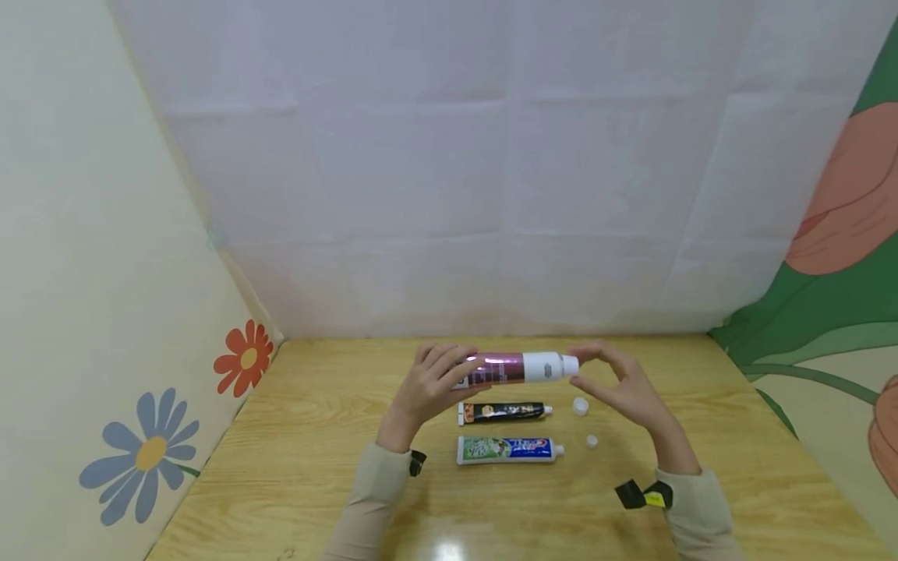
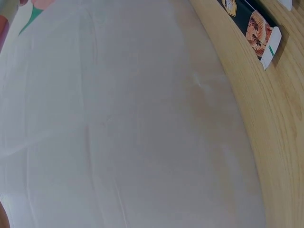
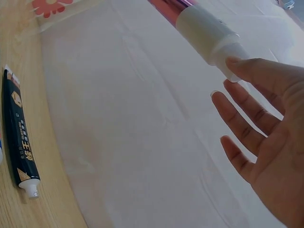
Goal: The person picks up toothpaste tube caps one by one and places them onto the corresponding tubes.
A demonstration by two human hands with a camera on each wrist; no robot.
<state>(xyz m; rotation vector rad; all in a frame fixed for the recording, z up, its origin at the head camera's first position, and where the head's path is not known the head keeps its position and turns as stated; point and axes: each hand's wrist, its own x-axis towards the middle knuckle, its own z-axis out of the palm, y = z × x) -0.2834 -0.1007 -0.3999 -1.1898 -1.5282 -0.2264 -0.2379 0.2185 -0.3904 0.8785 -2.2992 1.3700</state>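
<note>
In the head view my left hand (image 1: 436, 382) grips a purple and white toothpaste tube (image 1: 500, 368) around its left end, holding it level above the table. At the tube's right end my right hand (image 1: 629, 389) pinches the white cap (image 1: 571, 365) between thumb and fingers. The right wrist view shows the thumb (image 3: 256, 71) on that cap, with the lower fingers spread apart. Below the held tube lie a black toothpaste tube (image 1: 507, 412) and a green and blue toothpaste tube (image 1: 508, 449), both with bare white nozzles pointing right.
Two loose white caps, a larger one (image 1: 580, 406) and a smaller one (image 1: 592, 441), rest right of the lying tubes. The wooden table (image 1: 295, 483) ends at a white cloth (image 1: 449, 195) behind. Walls with painted flowers stand at either side.
</note>
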